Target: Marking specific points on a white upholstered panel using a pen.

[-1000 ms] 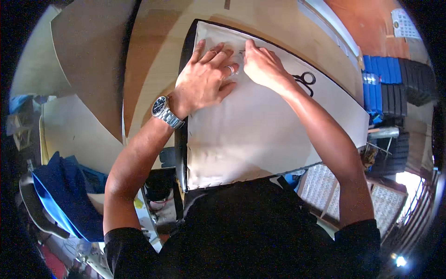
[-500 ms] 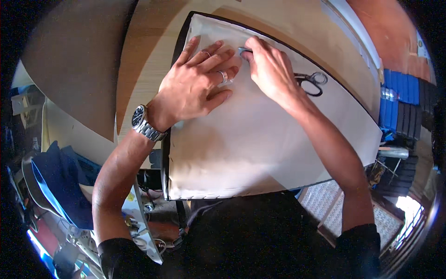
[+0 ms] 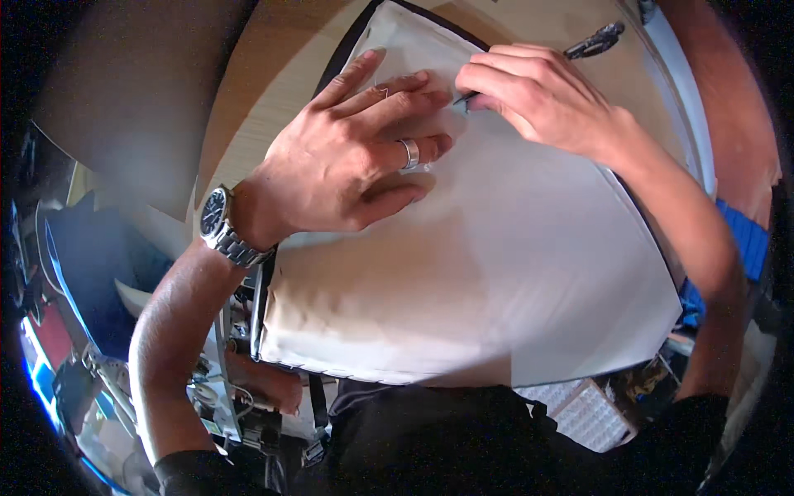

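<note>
Pale panel (image 3: 471,273) with a dark border lies before the person; its near edge is close to the black clothing (image 3: 447,438), and its far part is upon the wooden surface (image 3: 538,18). Near its left front corner the covering has small wrinkles. On the left wrist there is a silver watch (image 3: 217,217) with dark dial. The left hand (image 3: 347,157) is spread on the panel, palm down, fingers apart, and one finger wears a wide silver ring (image 3: 409,155). Just beside it, the right hand (image 3: 546,95) pinches a small dark tool (image 3: 466,97) between thumb and finger; its kind I cannot tell, because the fingers cover most of it. Behind the knuckles of this hand a black object (image 3: 595,41) is seen; I cannot say whether they touch. Farther to the right, blue stacked things (image 3: 748,240) stand partly behind the forearm.
</note>
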A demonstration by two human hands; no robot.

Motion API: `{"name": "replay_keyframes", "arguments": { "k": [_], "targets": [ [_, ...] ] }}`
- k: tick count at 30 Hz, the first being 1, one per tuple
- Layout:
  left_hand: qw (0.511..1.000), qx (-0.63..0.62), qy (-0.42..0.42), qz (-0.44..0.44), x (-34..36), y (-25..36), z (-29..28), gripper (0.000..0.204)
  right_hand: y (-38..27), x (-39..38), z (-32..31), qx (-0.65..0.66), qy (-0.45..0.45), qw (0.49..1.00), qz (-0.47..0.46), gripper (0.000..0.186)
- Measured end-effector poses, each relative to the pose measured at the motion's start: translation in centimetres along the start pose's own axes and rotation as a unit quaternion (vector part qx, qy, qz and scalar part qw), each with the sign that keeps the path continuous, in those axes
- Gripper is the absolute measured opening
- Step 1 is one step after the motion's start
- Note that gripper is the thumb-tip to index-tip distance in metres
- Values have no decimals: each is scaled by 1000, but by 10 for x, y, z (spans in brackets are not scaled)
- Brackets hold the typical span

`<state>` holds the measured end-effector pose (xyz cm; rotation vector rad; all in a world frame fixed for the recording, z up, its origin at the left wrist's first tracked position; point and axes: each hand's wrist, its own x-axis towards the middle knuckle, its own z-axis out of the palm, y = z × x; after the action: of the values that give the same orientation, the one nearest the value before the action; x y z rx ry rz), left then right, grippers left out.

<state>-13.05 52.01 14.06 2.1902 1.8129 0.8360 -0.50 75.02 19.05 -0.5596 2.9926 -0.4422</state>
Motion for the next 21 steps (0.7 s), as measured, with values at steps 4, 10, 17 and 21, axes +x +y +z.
{"name": "replay_keyframes", "arguments": {
  "k": [4,10,17,21],
  "targets": [
    [1000,1,-7,-5,-1,2,0,44,13,10,-1,-19,-19,994,-107,17],
    [1000,1,-7,-8,-3,0,2,44,26,15,8,-26,-5,978,-207,15],
    [1000,-1,-18,-12,1,3,0,44,29,25,-10,-86,-38,956,-277,13],
    [1000,-1,-21,-13,-2,3,-1,44,35,31,-8,-32,-20,950,-310,13]
  ]
}}
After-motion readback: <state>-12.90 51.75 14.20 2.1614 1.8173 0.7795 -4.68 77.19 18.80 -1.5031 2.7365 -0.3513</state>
